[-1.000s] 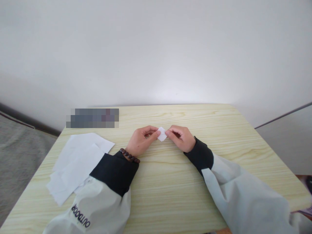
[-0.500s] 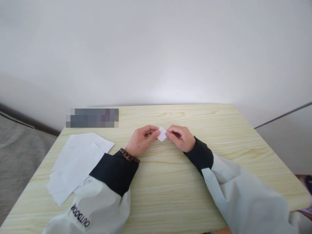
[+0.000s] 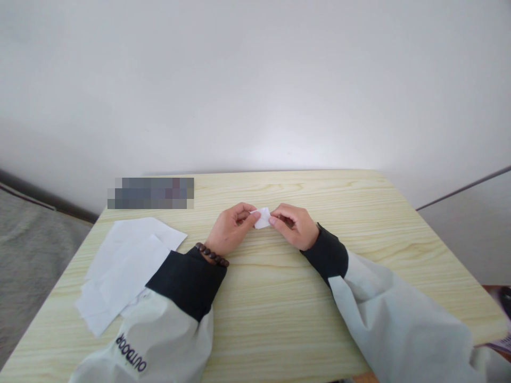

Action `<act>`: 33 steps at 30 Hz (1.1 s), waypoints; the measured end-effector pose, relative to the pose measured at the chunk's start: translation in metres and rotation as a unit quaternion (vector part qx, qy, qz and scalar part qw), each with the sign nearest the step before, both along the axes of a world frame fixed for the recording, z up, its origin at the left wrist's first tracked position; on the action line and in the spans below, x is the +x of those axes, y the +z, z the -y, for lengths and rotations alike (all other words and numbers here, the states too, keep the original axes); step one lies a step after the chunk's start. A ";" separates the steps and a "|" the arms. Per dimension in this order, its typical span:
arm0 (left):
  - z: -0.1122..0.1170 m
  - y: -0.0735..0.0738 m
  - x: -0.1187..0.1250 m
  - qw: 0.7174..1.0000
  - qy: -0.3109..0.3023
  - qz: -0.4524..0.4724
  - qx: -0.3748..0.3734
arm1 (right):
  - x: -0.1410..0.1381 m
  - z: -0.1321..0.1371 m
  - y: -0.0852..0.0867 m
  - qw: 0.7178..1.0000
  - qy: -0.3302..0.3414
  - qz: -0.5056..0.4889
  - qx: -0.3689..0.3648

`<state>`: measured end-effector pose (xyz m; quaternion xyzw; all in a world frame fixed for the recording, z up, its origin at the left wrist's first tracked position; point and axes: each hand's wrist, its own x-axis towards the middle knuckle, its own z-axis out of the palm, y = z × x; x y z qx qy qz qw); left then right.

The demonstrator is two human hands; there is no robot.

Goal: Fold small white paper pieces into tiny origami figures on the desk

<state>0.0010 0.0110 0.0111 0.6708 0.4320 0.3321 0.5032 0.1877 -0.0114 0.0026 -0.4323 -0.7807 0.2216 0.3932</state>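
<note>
A small folded piece of white paper (image 3: 262,217) is held just above the middle of a light wooden table (image 3: 279,308). My left hand (image 3: 231,230) pinches its left edge between thumb and fingers, and a brown bead bracelet sits on that wrist. My right hand (image 3: 293,225) pinches its right edge, with the fingers curled. Both forearms rest on the table in white sleeves with black cuffs.
A loose pile of white paper sheets (image 3: 123,266) lies on the table's left side, partly under my left sleeve. A blurred patch (image 3: 150,192) sits at the table's far left edge. A plain white wall rises behind the table.
The small paper has turned from a diamond pose to a flatter one and shifted slightly left. Both hands have closed in a little.
</note>
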 end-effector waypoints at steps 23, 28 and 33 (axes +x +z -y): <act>0.002 0.007 0.001 0.990 -0.002 -0.120 0.070 | -0.001 0.000 -0.003 0.999 -0.041 -0.006 -0.010; 0.000 0.001 0.000 0.992 -0.002 -0.105 0.076 | 0.000 0.000 -0.002 0.999 -0.019 0.003 -0.033; 0.000 0.002 0.000 0.988 -0.014 -0.129 0.086 | 0.000 0.001 0.000 0.999 -0.003 0.006 -0.040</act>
